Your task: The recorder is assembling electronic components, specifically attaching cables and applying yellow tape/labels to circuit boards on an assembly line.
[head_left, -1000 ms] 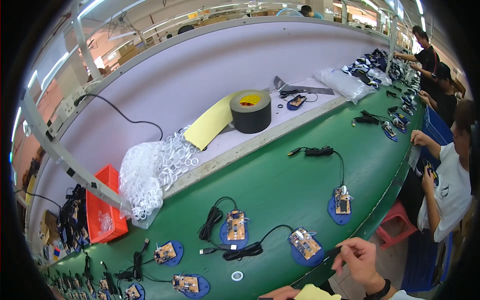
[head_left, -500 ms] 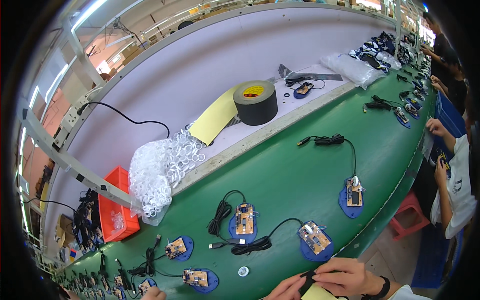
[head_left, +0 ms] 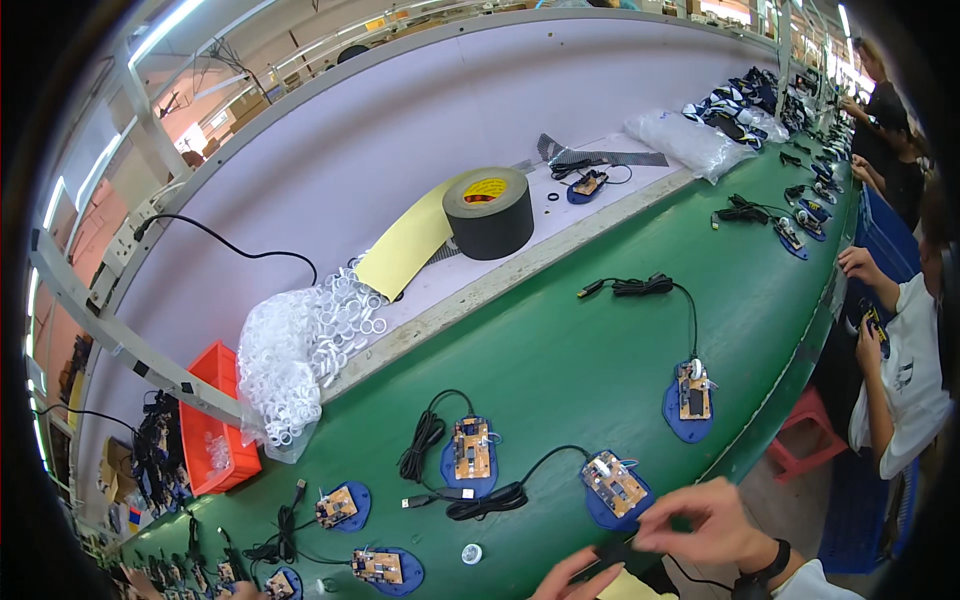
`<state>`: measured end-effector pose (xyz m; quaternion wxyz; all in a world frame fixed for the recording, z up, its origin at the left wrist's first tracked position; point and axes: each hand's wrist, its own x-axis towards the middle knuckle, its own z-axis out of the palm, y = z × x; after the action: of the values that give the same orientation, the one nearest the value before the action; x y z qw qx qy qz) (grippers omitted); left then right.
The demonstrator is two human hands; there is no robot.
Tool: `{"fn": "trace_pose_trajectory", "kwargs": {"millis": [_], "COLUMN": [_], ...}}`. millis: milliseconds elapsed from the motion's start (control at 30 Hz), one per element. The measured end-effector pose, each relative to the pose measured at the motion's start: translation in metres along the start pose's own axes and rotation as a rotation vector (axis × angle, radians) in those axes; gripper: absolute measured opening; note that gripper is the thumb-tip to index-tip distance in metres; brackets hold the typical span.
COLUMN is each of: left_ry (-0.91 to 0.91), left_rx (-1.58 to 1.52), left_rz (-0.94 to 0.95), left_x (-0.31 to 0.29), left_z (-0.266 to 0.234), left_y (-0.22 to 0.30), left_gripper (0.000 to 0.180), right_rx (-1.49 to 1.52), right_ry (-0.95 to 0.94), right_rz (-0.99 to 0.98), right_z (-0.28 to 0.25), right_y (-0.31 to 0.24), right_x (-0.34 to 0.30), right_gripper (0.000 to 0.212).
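Work sits low in the head view, where the right hand (head_left: 708, 524) and left hand (head_left: 556, 578) come near each other at the front edge (head_left: 745, 440) of the green table (head_left: 560, 350). The right thumb and forefinger pinch one end of a dark piece (head_left: 612, 553); the left thumb and finger close on its other side, though the lower border cuts that hand off. Below them lies part of a yellow sheet (head_left: 637, 588), and a thin black cable (head_left: 705, 580) passes under the right wrist, its ends hidden.

The nearest blue base with a circuit board (head_left: 615, 488) sits just beyond the right knuckles, close to the edge. To the left of the hands, a small white disc (head_left: 471, 553) lies apart, with green surface between.

The widest open stretch runs from the boards up to the grey ledge (head_left: 470, 298), a cable bundle (head_left: 640, 288) lying across its right part. Behind the ledge stands a black tape roll (head_left: 492, 228), well apart from the hands. Past the front edge, a red stool (head_left: 808, 432) and a seated co-worker (head_left: 900, 390) bound the right side.
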<state>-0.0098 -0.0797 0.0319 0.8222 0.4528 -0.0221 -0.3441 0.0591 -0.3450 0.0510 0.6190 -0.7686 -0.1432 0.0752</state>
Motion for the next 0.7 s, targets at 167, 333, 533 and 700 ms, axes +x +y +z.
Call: {"fn": "trace_pose_trajectory", "kwargs": {"millis": [167, 333, 533, 700], "left_ry": [-0.009, -0.003, -0.019, 0.090], "left_rx": [0.678, 0.907, 0.610, -0.168], "left_rz": [0.058, 0.299, 0.147, -0.121], "left_x": [0.041, 0.057, 0.054, 0.051], "left_z": [0.016, 0.023, 0.015, 0.025], "left_y": [-0.010, -0.001, 0.001, 0.006], "left_gripper": [0.069, 0.050, 0.044, 0.039], "right_rx": [0.303, 0.273, 0.288, 0.159], "right_ry": [0.279, -0.087, -0.247, -0.132], "right_rz": [0.216, 0.317, 0.332, 0.299], "right_z": [-0.035, -0.034, -0.049, -0.046], "right_y": [0.023, 0.021, 0.030, 0.033], "right_x": [-0.001, 0.012, 0.009, 0.009], "right_gripper": [0.025, 0.035, 0.033, 0.026]}}
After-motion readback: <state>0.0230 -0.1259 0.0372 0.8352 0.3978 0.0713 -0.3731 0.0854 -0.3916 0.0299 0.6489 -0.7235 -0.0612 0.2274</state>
